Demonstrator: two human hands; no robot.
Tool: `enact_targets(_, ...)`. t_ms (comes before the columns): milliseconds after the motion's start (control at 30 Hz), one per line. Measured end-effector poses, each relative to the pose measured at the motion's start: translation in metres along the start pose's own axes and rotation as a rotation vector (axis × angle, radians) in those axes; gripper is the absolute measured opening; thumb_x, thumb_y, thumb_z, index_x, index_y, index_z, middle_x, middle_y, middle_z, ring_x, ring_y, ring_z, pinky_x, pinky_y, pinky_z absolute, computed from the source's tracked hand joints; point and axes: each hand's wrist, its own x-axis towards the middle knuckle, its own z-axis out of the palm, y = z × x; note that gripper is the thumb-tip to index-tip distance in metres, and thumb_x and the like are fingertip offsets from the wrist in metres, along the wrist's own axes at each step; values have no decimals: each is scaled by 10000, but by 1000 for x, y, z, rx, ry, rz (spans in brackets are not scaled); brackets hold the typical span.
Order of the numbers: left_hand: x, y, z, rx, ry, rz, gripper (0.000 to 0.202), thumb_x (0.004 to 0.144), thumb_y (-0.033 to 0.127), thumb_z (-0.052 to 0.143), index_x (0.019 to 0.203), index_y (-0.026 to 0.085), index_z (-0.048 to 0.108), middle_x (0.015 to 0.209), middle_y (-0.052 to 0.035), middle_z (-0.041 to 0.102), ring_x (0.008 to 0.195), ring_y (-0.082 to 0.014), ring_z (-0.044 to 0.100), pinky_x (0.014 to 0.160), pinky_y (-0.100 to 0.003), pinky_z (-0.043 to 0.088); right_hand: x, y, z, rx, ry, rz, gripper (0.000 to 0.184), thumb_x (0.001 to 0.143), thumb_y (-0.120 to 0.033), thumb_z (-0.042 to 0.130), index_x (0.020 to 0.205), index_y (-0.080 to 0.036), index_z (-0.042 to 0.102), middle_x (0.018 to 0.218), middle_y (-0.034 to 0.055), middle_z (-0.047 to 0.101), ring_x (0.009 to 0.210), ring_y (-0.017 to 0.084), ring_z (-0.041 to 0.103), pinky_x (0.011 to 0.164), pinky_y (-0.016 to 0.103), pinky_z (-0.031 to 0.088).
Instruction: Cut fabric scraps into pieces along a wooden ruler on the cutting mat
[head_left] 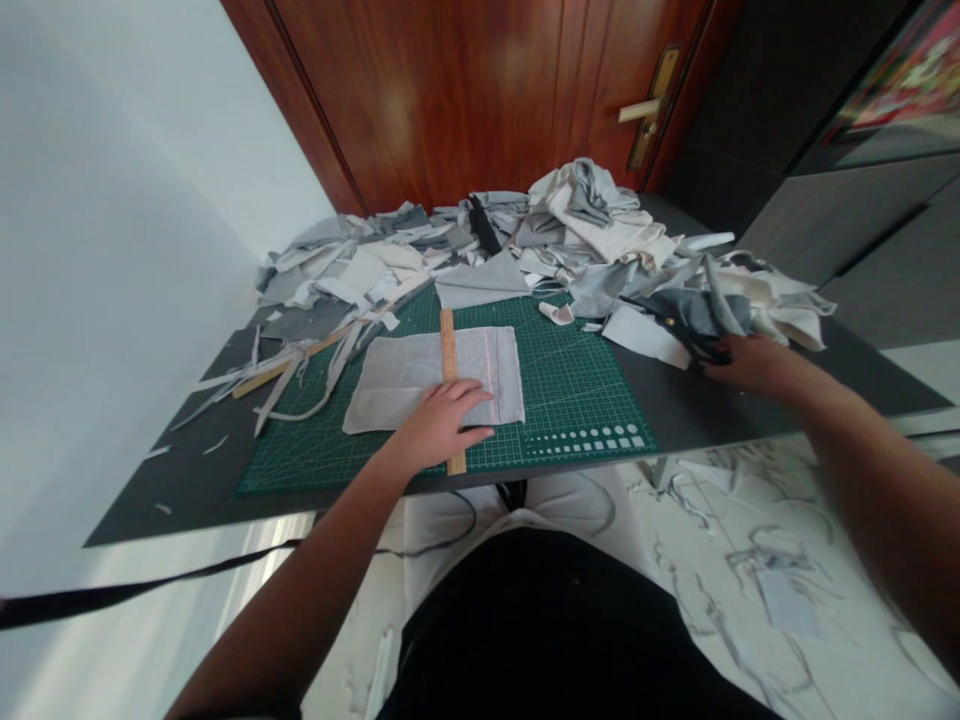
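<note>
A light grey piece of fabric (397,375) lies flat, with a pinkish line running down it near its right side. Across it stands a wooden ruler (448,350), its lower end reaching past the fabric's near edge. My left hand (446,420) rests over ruler and fabric, fingers stretched out to the right. Under them is a green cutting mat (577,385). Far to the right, my right hand (750,365) has its fingers at the handles of black scissors (675,328), whose blades point left among fabric scraps. The fingertips are partly hidden by the dark handles.
Heaped grey and cream fabric scraps (592,215) line the back of the dark table (187,440). Narrow strips (330,375) and another wooden stick (270,372) lie at the left. A white wall, a wooden door (465,90) and a cabinet surround the table. Scraps litter the floor.
</note>
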Motion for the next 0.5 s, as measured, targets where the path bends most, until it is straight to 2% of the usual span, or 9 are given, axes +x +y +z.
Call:
enact_targets(200,14,5,11,-47,59,-48,481,949,462,655,1373,253,568,1474,-93,547,1367,-273,502,1147,-456,361,-4,1,-16,7,-13,1,496,937,-507,590,1192,-102,719,1120,220,717,960,280,636,774,360,375)
enact_targets(333,16,10,11,-51,111,-92,414,921,458,701,1256,236,602,1362,-81,612,1273,-280,548,1070,-454,379,-2,6,-22,55,-46,27,393,915,-476,648,1040,-126,773,984,166,740,816,232,609,745,355,379)
enact_targets(433,13,14,9,-18,131,-124,314,903,434,729,1117,222,639,1206,-57,664,1156,-281,580,999,-449,380,-8,7,-27,296,-63,95,366,916,-421,665,1033,-87,760,838,132,727,706,187,592,723,348,413)
enact_targets(500,11,15,8,-6,142,-122,253,906,407,732,1053,219,649,1135,-46,680,1111,-274,585,974,-438,371,-19,4,-32,488,-5,132,338,942,-381,636,1039,-79,751,801,118,725,662,165,600,707,341,444)
